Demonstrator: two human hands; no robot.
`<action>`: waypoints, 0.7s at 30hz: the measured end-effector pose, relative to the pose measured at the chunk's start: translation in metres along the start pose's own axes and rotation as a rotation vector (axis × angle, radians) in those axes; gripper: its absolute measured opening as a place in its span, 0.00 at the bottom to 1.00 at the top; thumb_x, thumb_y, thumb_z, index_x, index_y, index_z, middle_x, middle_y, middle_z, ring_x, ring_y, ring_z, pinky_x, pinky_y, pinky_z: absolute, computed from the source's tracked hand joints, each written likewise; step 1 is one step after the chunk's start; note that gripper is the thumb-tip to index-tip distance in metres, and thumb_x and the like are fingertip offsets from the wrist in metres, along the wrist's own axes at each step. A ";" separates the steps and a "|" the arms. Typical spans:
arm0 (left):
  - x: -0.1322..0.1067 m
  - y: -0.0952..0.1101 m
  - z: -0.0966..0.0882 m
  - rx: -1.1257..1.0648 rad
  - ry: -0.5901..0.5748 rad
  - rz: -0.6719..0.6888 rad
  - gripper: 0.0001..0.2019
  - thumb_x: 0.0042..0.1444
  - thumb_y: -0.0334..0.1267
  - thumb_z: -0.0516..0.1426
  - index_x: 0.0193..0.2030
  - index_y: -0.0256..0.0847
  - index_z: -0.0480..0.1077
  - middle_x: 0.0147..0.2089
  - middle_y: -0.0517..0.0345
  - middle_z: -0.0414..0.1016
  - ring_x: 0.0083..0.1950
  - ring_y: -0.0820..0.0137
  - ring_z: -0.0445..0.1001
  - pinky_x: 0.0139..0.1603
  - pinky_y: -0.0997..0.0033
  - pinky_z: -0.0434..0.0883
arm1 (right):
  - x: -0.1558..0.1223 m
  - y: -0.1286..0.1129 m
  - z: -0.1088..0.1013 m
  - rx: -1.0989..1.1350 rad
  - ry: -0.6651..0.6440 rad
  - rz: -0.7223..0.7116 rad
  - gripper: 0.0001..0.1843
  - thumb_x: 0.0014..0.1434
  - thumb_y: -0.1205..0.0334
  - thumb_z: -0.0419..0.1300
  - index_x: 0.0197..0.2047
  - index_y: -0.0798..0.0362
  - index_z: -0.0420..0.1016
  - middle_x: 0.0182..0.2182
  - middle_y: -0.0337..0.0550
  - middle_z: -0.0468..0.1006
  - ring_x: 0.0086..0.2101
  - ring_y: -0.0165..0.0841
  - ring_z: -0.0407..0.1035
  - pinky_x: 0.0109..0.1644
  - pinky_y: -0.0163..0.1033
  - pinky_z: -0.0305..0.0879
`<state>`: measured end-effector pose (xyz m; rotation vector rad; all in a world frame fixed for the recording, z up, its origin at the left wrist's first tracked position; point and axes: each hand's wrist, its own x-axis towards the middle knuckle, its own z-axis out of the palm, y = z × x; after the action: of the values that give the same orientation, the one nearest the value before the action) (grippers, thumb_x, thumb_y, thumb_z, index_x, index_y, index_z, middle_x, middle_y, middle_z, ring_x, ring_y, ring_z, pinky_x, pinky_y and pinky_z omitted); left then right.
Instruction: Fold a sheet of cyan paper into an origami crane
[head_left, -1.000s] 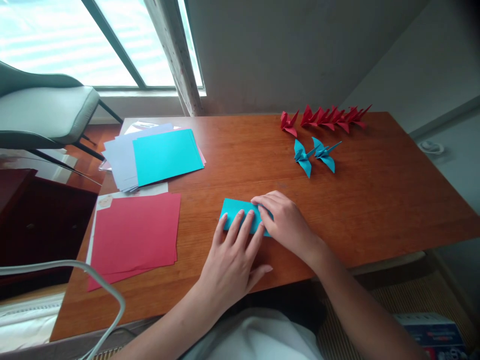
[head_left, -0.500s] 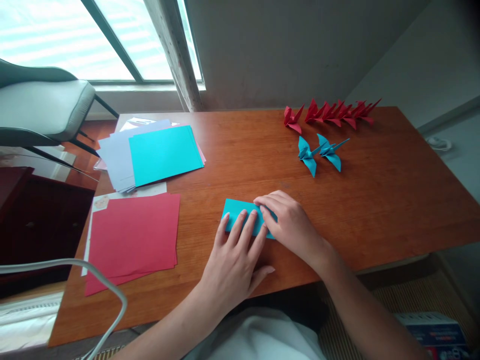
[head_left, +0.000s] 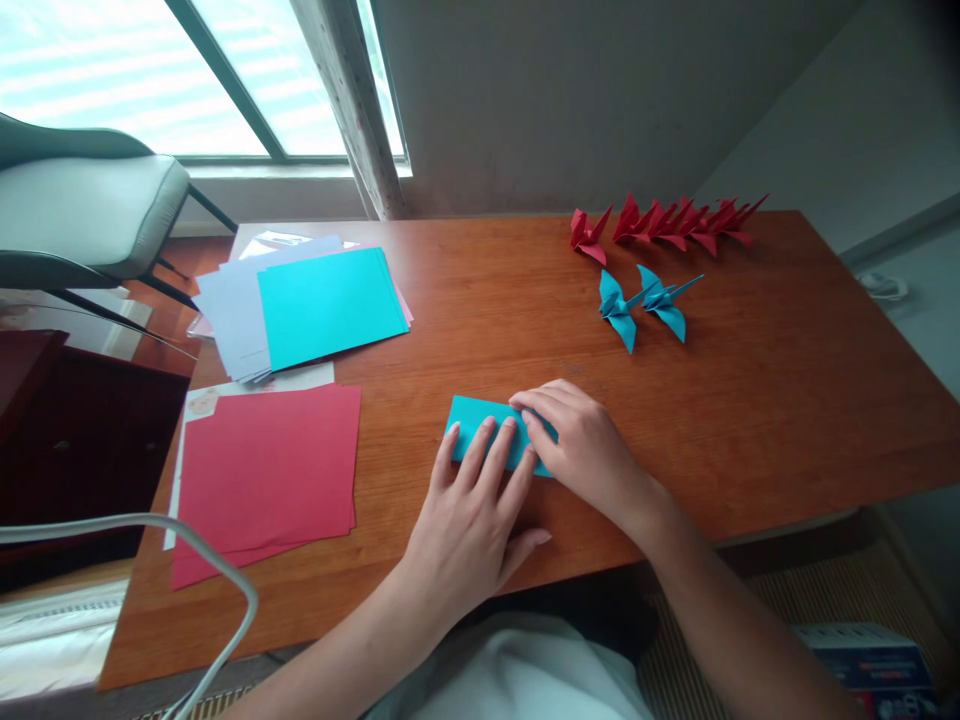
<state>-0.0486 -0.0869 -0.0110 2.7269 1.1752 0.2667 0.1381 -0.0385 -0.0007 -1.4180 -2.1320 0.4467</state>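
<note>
A folded piece of blue paper (head_left: 472, 415) lies on the table near its front edge. My left hand (head_left: 478, 510) rests flat over the lower part of the paper, fingers spread, its thumb out on the wood. At the paper's right end, my right hand (head_left: 581, 435) has its fingers bent together with index finger and thumb on the top edge. It covers much of that end, so the fold beneath cannot be seen.
Two blue paper cranes (head_left: 637, 305) and a row of red paper cranes (head_left: 679, 225) stand at the back right. Red sheets (head_left: 270, 475) and a blue sheet pile (head_left: 334, 308) lie left on the wooden table (head_left: 487, 290). A grey cable (head_left: 225, 580) bends across the front left.
Both hands keep nearly the same place on the blue paper. The whole view has shifted very slightly.
</note>
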 end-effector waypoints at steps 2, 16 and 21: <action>0.000 0.000 0.000 0.001 0.002 0.001 0.37 0.66 0.61 0.50 0.74 0.40 0.58 0.77 0.43 0.52 0.77 0.47 0.51 0.76 0.42 0.39 | 0.000 0.001 0.000 0.003 -0.010 0.003 0.12 0.66 0.72 0.54 0.47 0.55 0.78 0.43 0.48 0.83 0.45 0.40 0.75 0.53 0.46 0.72; 0.001 0.002 0.001 0.002 0.039 -0.004 0.35 0.64 0.60 0.53 0.70 0.41 0.64 0.74 0.42 0.59 0.75 0.46 0.56 0.75 0.40 0.44 | -0.021 -0.010 -0.028 -0.446 -0.237 0.194 0.19 0.63 0.61 0.62 0.56 0.56 0.73 0.47 0.54 0.78 0.48 0.49 0.70 0.52 0.52 0.70; 0.001 0.002 0.000 -0.004 0.056 -0.005 0.34 0.64 0.60 0.53 0.71 0.41 0.64 0.74 0.42 0.59 0.74 0.47 0.57 0.75 0.41 0.45 | -0.017 -0.004 -0.023 -0.366 -0.225 0.243 0.14 0.61 0.59 0.65 0.49 0.54 0.74 0.43 0.52 0.78 0.46 0.46 0.71 0.51 0.49 0.70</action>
<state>-0.0464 -0.0870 -0.0109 2.7296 1.1937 0.3461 0.1544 -0.0556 0.0157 -1.9256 -2.3140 0.3290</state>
